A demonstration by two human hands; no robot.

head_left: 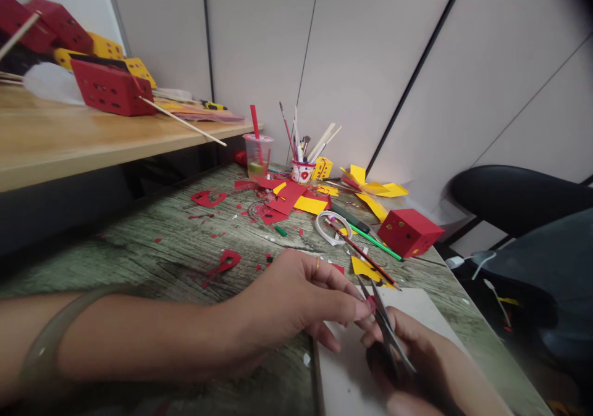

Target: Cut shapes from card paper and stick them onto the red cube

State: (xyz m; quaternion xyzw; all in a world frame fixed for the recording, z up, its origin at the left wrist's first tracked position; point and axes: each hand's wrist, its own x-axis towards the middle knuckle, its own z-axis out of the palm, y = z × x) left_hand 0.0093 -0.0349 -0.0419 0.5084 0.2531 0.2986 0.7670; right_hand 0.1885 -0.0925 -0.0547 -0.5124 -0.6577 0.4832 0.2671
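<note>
My left hand point(301, 292) reaches in from the left and pinches a small red piece point(371, 305), probably paper, between thumb and fingers. A pair of scissors point(386, 329) is gripped in my right hand point(430, 360), with the blades pointing up and away from me. The blades are slightly apart and lie right at the red piece. Beneath both hands is a white board point(343, 373) on the wood-grain table. Part of the scissor handles is dark and blurred behind my right fingers.
Red paper point(290, 197) scraps, a tape roll point(333, 228), a pencil point(364, 255) and a red box point(410, 232) lie beyond my hands. Behind them stand a drink cup point(257, 157) and a brush cup point(303, 172). A raised shelf point(139, 147) with dice-like boxes is left; a black chair point(523, 194) right.
</note>
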